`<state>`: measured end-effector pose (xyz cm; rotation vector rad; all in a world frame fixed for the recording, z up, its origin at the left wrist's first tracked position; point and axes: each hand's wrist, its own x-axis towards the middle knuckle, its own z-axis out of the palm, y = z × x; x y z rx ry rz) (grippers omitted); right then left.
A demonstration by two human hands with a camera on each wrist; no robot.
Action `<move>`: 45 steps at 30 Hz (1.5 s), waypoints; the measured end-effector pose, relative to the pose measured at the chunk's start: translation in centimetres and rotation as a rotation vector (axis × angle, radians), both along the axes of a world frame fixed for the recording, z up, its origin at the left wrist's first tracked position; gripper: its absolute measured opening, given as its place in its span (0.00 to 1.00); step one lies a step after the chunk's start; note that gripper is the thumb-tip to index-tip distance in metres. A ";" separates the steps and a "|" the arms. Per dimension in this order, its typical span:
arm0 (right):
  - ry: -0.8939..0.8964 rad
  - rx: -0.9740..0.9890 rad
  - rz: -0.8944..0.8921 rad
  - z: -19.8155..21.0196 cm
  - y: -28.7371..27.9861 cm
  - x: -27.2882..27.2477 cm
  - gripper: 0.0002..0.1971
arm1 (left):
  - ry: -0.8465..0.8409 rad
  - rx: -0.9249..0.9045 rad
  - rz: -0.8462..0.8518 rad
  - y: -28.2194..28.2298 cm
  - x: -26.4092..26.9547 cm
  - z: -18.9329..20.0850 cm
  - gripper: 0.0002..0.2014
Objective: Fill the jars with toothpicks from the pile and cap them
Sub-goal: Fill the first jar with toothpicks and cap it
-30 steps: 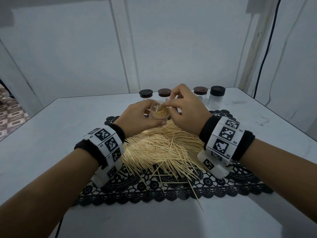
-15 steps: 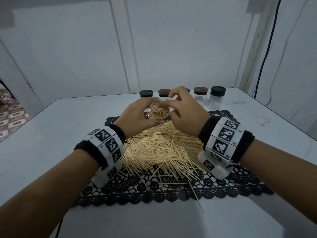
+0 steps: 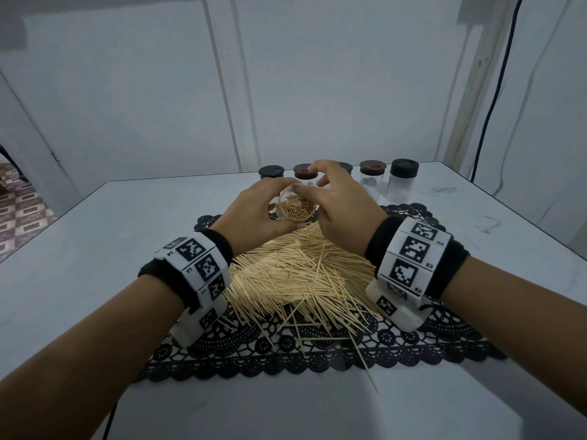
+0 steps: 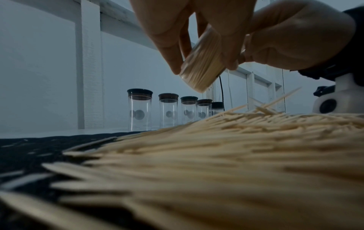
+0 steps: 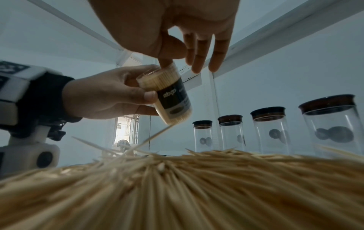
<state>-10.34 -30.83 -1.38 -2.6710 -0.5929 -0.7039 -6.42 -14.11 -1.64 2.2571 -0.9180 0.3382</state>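
White table; left hand grips toothpick-packed jar; capped jars behind

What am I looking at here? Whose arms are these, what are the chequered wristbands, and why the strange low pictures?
No robot: a person's two bare hands. One camera sits on the head; the patterned wristbands carry two more, hence the low views. On the white table lies a black lace mat under a pile of wooden toothpicks. The left hand grips a small clear toothpick-packed jar, tilted; the right hand touches its open top. Behind stand five dark-capped clear jars.
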 end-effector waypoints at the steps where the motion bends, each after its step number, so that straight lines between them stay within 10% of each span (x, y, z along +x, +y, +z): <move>1: 0.031 -0.033 -0.017 0.0 0.0 0.0 0.22 | -0.008 0.008 -0.001 0.0 0.0 0.0 0.29; 19: 0.207 -0.067 0.019 -0.8 -0.1 0.7 0.26 | -0.061 0.073 -0.055 0.0 0.3 -0.2 0.29; 37: -0.049 0.208 0.186 0.0 -0.2 0.1 0.23 | -0.015 0.059 -0.021 0.1 0.4 -0.3 0.29; 45: 0.016 0.371 0.060 1.1 -2.0 0.3 0.07 | -0.022 0.126 0.044 0.2 0.7 -0.3 0.32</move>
